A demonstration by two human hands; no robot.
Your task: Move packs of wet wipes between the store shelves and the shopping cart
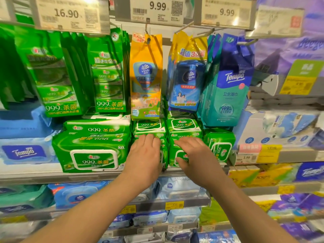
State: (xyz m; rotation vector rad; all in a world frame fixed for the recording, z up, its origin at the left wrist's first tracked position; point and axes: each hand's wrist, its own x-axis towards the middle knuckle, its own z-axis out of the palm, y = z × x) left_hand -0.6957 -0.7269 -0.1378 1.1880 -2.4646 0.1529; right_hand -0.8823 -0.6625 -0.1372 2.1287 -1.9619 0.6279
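Fingers (149, 139) of both hands touch green wipe packs (182, 127).

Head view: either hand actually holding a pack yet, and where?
Not clearly. Left hand lies with straight fingers on the front of one small green pack; right hand lies on the neighbouring pack, thumb at its front. Neither pack is lifted.
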